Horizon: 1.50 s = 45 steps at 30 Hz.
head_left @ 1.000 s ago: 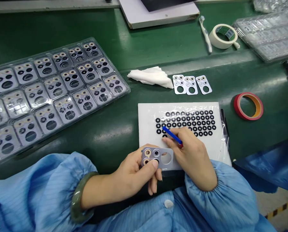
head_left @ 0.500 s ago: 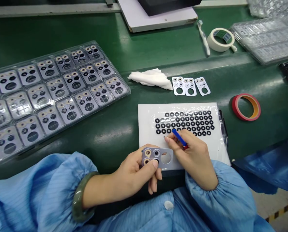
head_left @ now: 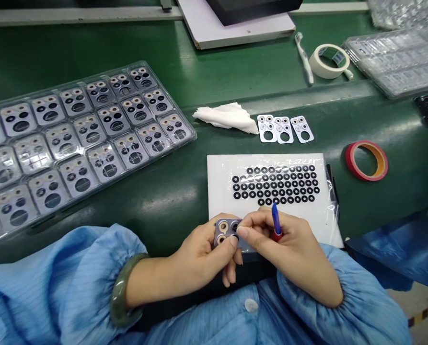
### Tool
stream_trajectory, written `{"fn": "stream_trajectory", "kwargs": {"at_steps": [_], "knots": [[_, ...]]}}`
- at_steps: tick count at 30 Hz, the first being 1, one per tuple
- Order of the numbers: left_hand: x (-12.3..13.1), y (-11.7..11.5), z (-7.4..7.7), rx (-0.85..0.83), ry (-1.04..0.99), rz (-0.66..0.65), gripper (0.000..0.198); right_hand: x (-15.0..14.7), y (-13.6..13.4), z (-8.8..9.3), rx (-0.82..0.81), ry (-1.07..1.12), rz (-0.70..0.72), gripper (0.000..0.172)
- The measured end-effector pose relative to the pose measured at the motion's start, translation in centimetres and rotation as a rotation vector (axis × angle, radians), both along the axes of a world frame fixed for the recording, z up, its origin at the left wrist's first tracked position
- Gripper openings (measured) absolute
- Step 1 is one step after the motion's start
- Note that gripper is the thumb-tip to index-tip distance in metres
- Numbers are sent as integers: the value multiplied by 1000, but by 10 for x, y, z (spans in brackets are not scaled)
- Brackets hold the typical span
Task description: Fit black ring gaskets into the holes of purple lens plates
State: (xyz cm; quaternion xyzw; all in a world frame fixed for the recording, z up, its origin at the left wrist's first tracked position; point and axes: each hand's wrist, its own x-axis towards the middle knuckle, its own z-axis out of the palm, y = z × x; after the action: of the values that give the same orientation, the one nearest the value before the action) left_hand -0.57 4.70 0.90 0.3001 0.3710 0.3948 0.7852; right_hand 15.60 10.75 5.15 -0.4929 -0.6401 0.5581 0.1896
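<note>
My left hand (head_left: 202,256) pinches a small grey camera-lens plate (head_left: 225,231) with round holes, held just in front of my body. My right hand (head_left: 289,249) grips a blue pen-like tool (head_left: 275,218), its shaft pointing up and away, and its fingertips rest on the plate's right part, hiding it. Just beyond my hands lies a white sheet (head_left: 221,191) carrying rows of several small black rings (head_left: 275,184).
A clear tray (head_left: 102,143) of several lens plates fills the left. Three loose plates (head_left: 284,128) and a white cloth (head_left: 226,116) lie past the sheet. Red tape roll (head_left: 366,160), white tape roll (head_left: 330,61), toothbrush (head_left: 305,52) and another clear tray (head_left: 397,60) sit to the right.
My right hand pulled back from the rows of rings toward me and came down onto the plate in my left hand. The tool swung upright. The left hand stayed nearly still.
</note>
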Motion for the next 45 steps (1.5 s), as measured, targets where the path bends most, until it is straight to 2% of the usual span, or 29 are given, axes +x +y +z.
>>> {"fn": "stream_trajectory", "kwargs": {"at_steps": [4,8,11,14,18,22,26,31,36,42,45], "knots": [[1,-1,-1,-17,-8,12,26,-2,-2,-3,103,-45,8,11],[0,0,1,-35,-33,24,28,-4,-11,-7,320,-62,41,6],[0,1,2,-53,-44,13,29,-2,-16,-12,392,-68,2,18],[0,0,0,-47,-66,8,30,3,-16,-15,356,-95,-70,24],[0,-2,-3,-47,-98,23,28,8,-11,-15,287,-100,-35,9],[0,-2,-2,-38,-103,18,29,10,-11,-12,173,-83,-22,8],[-1,-1,-1,-10,-95,15,29,10,-13,-9,171,-66,-35,8],[-2,0,-1,-53,-3,5,40,8,-15,-9,197,-45,-23,9],[-6,0,-1,-44,89,-21,39,7,-17,-13,125,-15,-17,11],[-4,0,-3,-45,-43,37,44,7,-17,-13,145,51,-84,12],[-3,1,-5,-27,-30,73,40,5,-22,-15,132,38,-117,14]]}}
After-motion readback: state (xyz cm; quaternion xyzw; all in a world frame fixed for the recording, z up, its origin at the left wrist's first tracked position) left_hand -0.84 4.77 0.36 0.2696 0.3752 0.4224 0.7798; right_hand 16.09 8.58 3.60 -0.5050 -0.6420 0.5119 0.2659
